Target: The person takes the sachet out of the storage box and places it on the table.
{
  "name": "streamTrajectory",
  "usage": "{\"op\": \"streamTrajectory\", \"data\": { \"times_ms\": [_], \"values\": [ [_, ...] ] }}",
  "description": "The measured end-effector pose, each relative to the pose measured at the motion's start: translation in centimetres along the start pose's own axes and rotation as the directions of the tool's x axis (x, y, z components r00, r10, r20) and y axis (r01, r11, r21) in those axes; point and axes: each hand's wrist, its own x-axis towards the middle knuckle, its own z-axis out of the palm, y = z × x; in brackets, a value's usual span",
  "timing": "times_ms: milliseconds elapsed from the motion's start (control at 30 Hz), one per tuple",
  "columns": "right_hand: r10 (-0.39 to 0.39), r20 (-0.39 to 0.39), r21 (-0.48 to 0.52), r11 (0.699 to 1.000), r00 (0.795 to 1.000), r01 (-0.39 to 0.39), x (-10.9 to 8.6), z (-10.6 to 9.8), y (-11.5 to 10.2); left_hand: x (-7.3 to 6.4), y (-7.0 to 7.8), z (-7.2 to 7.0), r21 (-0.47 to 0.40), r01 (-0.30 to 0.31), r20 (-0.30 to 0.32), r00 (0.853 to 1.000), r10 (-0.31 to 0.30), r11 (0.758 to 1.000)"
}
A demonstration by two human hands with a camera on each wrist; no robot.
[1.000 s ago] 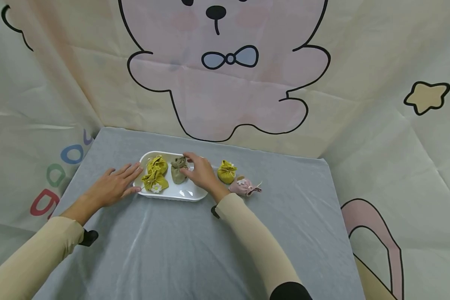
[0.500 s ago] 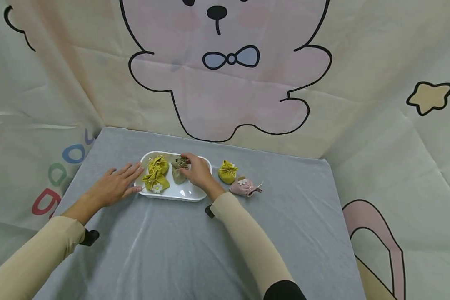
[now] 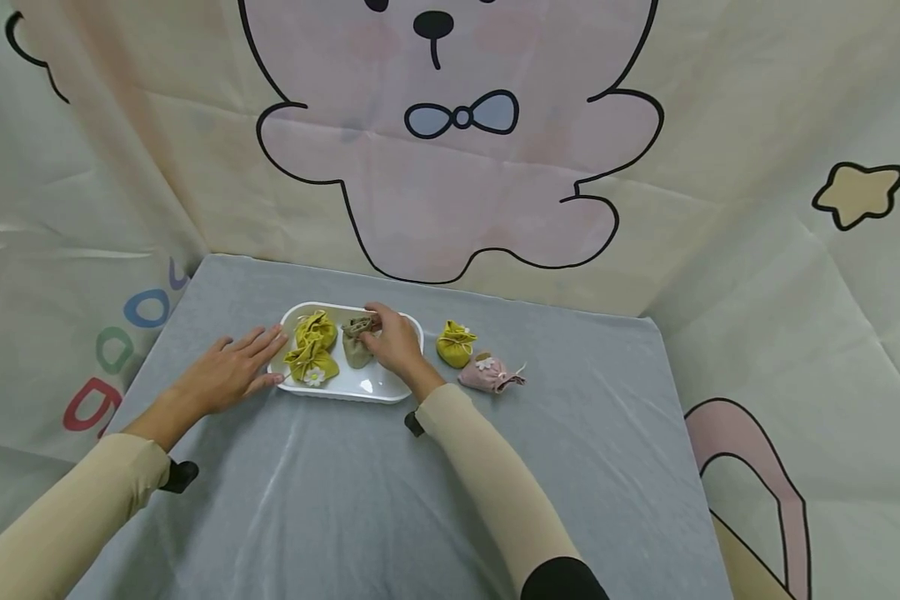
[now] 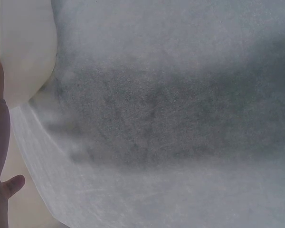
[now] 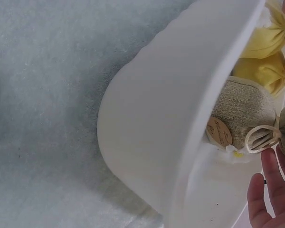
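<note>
I have the grey-green pouch (image 3: 357, 348) lying inside the white tray (image 3: 382, 388), its coarse woven cloth gathered at the neck under a pale cord (image 5: 262, 137). A round tan tag (image 5: 220, 131) with dark writing sits against its belly, and a white fabric flower (image 5: 236, 153) shows beside it. My right hand (image 3: 396, 343) reaches over the tray's right end, fingers pinching the gathered top.

Just left of that pouch, two mustard-yellow pouches (image 3: 312, 360) lie crumpled together in the tray. My left hand (image 3: 228, 371) lies flat with its fingers straight and spread, gripping nothing, the tips at the tray's left rim. The tray is smooth and glossy, with rounded corners and a raised, flaring wall.

Outside its right end, a plump yellow pouch (image 3: 455, 346) touches or nearly touches a pink one (image 3: 489, 375). Soft grey-blue cloth covers the tabletop (image 3: 345, 500); a broad stretch of it runs from the tray toward me, and a narrower strip separates the tray from the far edge, near the printed backdrop (image 3: 465, 208).
</note>
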Motion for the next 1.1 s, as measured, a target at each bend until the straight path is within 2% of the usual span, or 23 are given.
{"op": "streamTrajectory", "data": {
  "times_ms": [400, 600, 900, 1100],
  "values": [
    [-0.015, 0.003, -0.043, 0.999, 1.000, 0.015, -0.2, -0.2, 0.1, 0.2, 0.1, -0.2, -0.002, 0.006, 0.013, 1.000, -0.006, 1.000],
    [-0.061, -0.005, -0.046, 0.997, 0.998, 0.061, -0.2, -0.3, 0.4, 0.0, 0.0, 0.0, -0.019, -0.003, -0.004, 1.000, 0.003, 1.000],
    [-0.149, -0.041, -0.050, 0.988, 0.988, 0.147, -0.5, -1.2, 0.1, 0.1, 0.2, -0.3, -0.019, 0.010, 0.013, 1.000, -0.010, 1.000],
    [-0.189, -0.038, -0.033, 0.982, 0.981, 0.187, -0.6, -2.3, -0.6, 0.0, 0.0, -0.3, -0.018, 0.005, 0.015, 1.000, -0.005, 1.000]
  ]
}}
